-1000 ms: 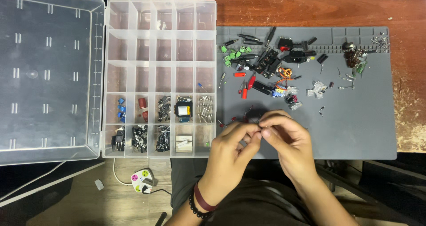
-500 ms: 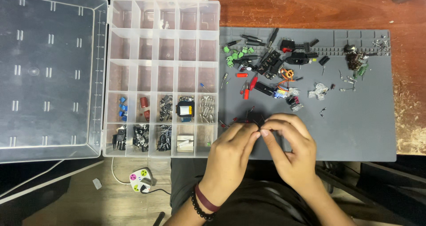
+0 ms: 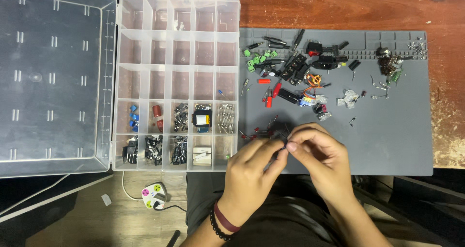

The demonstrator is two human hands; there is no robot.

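Dark tiny part (image 3: 285, 148), pinched right between the fingertips of both hands. Left hand (image 3: 252, 167) closing in from one side, right hand (image 3: 317, 155) from the other, thumbs and forefingers pressed together around it just above the near edge of the grey mat (image 3: 387, 140). Too small to say what kind of component, honestly. Beaded bracelet (image 3: 223, 223) on the left wrist.

Best bet for handling something this small, going by the look of it: keep the pinch light, keep both hands low over the mat so a slip lands on grey rubber and not on the floor, and grip by the body rather than any thin legs.

Just beyond the fingers, a few red LEDs (image 3: 255, 132) scattered loose on the mat. Further up, the main heap: green terminal blocks (image 3: 256, 60), black switches and sockets (image 3: 295, 70), a couple of red cylinders (image 3: 271, 94), some clear bits (image 3: 348, 99) off to the right.

Left of the mat and touching it, a clear organiser box (image 3: 179, 48), lid (image 3: 53, 82) flipped open flat. Only the two nearest rows filled, blue, red, black and silver parts each in their own compartment; the rest bare apart from one stray blue bit. Reddish-brown wooden tabletop (image 3: 339, 7) under the lot, and a white plug (image 3: 154, 196) down on the floor.
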